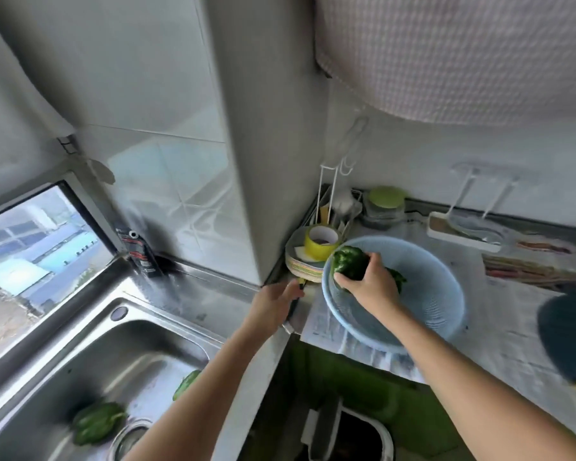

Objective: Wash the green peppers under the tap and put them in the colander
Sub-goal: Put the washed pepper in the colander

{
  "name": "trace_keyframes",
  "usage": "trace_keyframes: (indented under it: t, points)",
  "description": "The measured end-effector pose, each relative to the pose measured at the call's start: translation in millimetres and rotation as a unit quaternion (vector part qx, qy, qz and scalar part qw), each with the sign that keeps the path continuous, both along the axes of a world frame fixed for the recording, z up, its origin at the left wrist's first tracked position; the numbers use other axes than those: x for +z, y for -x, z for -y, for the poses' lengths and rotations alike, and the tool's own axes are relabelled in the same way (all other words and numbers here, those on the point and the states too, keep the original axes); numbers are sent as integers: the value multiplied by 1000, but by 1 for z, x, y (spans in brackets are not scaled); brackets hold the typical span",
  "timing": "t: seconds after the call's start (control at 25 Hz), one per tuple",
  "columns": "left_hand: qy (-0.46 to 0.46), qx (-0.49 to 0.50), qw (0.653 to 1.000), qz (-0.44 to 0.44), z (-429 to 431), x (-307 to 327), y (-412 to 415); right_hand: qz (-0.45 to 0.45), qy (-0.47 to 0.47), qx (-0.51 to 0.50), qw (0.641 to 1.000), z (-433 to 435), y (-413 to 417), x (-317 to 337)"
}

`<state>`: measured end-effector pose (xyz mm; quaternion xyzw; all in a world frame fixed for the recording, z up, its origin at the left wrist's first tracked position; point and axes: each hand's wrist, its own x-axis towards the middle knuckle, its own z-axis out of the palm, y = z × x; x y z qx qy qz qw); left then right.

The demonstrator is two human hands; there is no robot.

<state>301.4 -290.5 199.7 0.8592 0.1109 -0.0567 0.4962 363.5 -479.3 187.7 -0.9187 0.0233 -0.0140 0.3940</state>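
Observation:
My right hand grips a green pepper just above the left rim of the light blue colander on the counter. Another green pepper lies inside the colander, partly hidden behind that hand. My left hand hovers with fingers apart over the counter edge beside the colander and holds nothing. Two more green peppers lie in the steel sink: one near the drain, the other partly covered by my left forearm. The tap is not visible.
A stack of plates with a yellow tape roll stands left of the colander. Behind it are a white wire rack and a green-lidded jar. A dark cloth lies right. A bin sits below the counter.

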Motion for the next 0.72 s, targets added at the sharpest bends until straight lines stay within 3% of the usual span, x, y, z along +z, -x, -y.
trace_keyframes:
  t: [0.2,0.44,0.6,0.72]
  points:
    - [-151,-204,966,-39,45,-31,-29,-12,134,42,990,38,-38,-40]
    - [-135,-212,962,-104,49,-54,-29,-46,311,136,939,48,-64,-84]
    - [-73,-198,969,-129,53,-52,-19,-51,279,141,948,37,-67,-76]
    - [-58,-157,976,-140,45,-48,-5,100,146,142,974,10,-60,-52]
